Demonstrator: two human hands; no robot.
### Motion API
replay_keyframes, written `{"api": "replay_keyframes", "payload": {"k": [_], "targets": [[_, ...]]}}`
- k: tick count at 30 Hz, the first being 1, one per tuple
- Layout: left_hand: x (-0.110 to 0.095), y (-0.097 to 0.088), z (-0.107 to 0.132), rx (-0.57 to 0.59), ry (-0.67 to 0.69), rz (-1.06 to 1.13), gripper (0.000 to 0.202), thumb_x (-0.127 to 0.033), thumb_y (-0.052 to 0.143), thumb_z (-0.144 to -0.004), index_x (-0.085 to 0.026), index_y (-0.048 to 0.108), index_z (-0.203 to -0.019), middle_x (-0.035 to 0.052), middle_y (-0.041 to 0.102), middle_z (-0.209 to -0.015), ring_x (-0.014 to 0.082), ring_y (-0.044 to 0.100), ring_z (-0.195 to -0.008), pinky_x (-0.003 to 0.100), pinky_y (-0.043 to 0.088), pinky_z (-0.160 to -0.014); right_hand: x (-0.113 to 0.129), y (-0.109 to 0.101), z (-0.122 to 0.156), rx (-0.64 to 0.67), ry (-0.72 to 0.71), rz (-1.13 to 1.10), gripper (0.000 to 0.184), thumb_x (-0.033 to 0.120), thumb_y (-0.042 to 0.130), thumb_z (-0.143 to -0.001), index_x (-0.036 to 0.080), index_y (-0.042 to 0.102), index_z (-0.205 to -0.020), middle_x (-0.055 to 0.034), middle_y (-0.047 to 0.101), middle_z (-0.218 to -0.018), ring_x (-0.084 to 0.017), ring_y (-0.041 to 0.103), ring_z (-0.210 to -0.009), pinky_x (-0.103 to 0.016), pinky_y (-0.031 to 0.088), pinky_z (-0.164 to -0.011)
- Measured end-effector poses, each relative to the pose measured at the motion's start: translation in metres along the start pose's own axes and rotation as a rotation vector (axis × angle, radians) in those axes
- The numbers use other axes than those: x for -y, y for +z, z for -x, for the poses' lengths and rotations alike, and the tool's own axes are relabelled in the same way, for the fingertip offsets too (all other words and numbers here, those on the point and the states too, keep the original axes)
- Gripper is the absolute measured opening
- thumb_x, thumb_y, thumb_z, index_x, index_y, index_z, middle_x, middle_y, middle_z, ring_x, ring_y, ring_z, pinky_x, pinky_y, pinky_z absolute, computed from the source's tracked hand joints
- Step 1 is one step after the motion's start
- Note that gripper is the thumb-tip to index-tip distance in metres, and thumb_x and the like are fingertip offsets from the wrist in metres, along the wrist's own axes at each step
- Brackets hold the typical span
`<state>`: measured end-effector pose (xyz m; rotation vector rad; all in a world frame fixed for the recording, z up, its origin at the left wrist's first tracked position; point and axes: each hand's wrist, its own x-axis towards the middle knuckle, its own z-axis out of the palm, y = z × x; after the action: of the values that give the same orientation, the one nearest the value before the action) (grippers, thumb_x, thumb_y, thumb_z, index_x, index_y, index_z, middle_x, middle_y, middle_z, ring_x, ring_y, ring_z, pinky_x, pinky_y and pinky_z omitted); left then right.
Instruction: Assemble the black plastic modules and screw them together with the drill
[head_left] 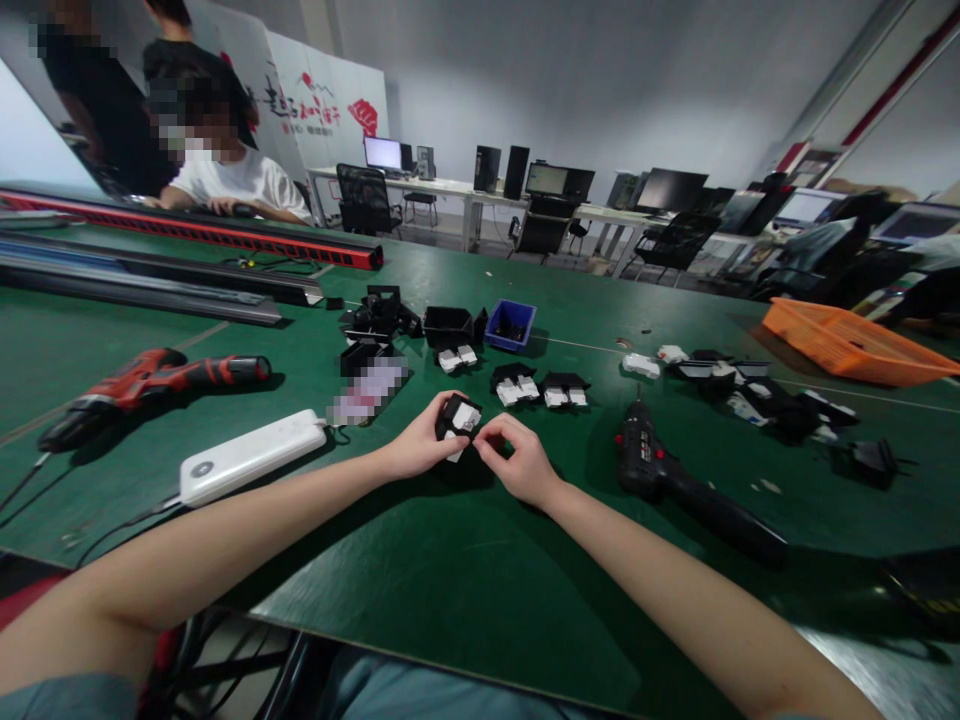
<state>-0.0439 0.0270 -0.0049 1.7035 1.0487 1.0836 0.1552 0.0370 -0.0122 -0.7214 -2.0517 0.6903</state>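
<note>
A small black plastic part with white pieces set in it is held by my left hand, its fingers and thumb closed round the sides. Close by on the right, my right hand is pinched, thumb against fingertips, at the part's edge. Whatever lies in that pinch is too small to make out. Beyond my hands, similar black parts with white pieces rest on the green table, with another such part beside them. A blue bin containing small dark pieces stands farther back.
A black power drill lies to the right, a red-and-black one to the left. Near my left forearm is a white power bank with cables. An orange basket sits far right. A person in a white shirt is across the table.
</note>
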Motion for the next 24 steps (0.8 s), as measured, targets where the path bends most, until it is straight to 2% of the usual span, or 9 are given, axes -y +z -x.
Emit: {"api": "replay_keyframes", "payload": {"k": [7, 13, 15, 16, 19, 21, 24], "targets": [[0.002, 0.001, 0.001, 0.016, 0.026, -0.025, 0.058, -0.027, 0.066, -0.075, -0.019, 0.04, -0.126, 0.0058, 0.056, -0.108, 0.0205, 0.055, -0.098, 0.034, 0.046, -0.089, -0.001, -0.001, 0.0, 0.025, 0.027, -0.022, 0.008, 0.023, 0.058, -0.089, 0.02, 0.06, -0.082, -0.0019, 0.058, -0.082, -0.016, 0.056, -0.075, -0.029, 0.044, -0.068], [0.003, -0.001, 0.002, 0.03, 0.048, -0.038, 0.059, -0.025, 0.067, -0.074, -0.02, 0.041, -0.127, 0.0055, 0.055, -0.111, 0.0207, 0.054, -0.101, 0.033, 0.045, -0.091, -0.007, 0.003, -0.002, 0.05, 0.148, -0.047, 0.016, 0.032, 0.061, -0.088, 0.019, 0.058, -0.079, 0.0, 0.058, -0.077, -0.015, 0.054, -0.071, -0.027, 0.042, -0.064], [0.001, -0.002, 0.003, 0.032, 0.021, -0.002, 0.058, -0.022, 0.066, -0.073, -0.021, 0.042, -0.126, 0.0043, 0.055, -0.109, 0.0186, 0.055, -0.095, 0.029, 0.048, -0.083, -0.007, 0.002, -0.003, 0.08, 0.178, -0.06, 0.017, 0.034, 0.06, -0.089, 0.019, 0.059, -0.081, 0.0001, 0.058, -0.077, -0.015, 0.054, -0.07, -0.027, 0.042, -0.063], [0.001, -0.003, 0.003, 0.036, -0.012, 0.026, 0.058, -0.021, 0.066, -0.073, -0.021, 0.042, -0.126, 0.0033, 0.055, -0.106, 0.0165, 0.056, -0.087, 0.026, 0.049, -0.074, -0.007, 0.001, -0.004, 0.092, 0.177, -0.053, 0.017, 0.034, 0.059, -0.09, 0.019, 0.06, -0.082, -0.0002, 0.059, -0.078, -0.015, 0.055, -0.07, -0.027, 0.042, -0.063], [-0.001, -0.004, 0.002, 0.034, -0.137, 0.133, 0.056, -0.022, 0.062, -0.074, -0.025, 0.041, -0.126, 0.0002, 0.053, -0.096, 0.0098, 0.05, -0.063, 0.019, 0.04, -0.048, -0.005, -0.012, -0.006, 0.116, 0.132, 0.073, 0.011, 0.028, 0.053, -0.092, 0.019, 0.06, -0.09, -0.0016, 0.062, -0.083, -0.015, 0.056, -0.072, -0.027, 0.042, -0.065], [0.0, -0.004, 0.002, 0.008, -0.187, 0.202, 0.053, -0.025, 0.061, -0.075, -0.025, 0.042, -0.124, -0.001, 0.052, -0.09, 0.0084, 0.047, -0.057, 0.017, 0.034, -0.041, -0.005, -0.024, -0.006, 0.162, 0.094, 0.227, 0.009, 0.021, 0.053, -0.089, 0.02, 0.059, -0.095, -0.0023, 0.062, -0.087, -0.015, 0.055, -0.073, -0.027, 0.041, -0.065], [0.002, -0.004, 0.0, -0.028, -0.23, 0.291, 0.049, -0.031, 0.062, -0.078, -0.025, 0.044, -0.122, -0.0019, 0.051, -0.083, 0.0081, 0.048, -0.054, 0.015, 0.029, -0.038, -0.008, -0.039, -0.002, 0.262, 0.064, 0.437, 0.02, 0.014, 0.058, -0.081, 0.02, 0.058, -0.1, -0.0029, 0.061, -0.09, -0.016, 0.055, -0.075, -0.028, 0.04, -0.065]]}}
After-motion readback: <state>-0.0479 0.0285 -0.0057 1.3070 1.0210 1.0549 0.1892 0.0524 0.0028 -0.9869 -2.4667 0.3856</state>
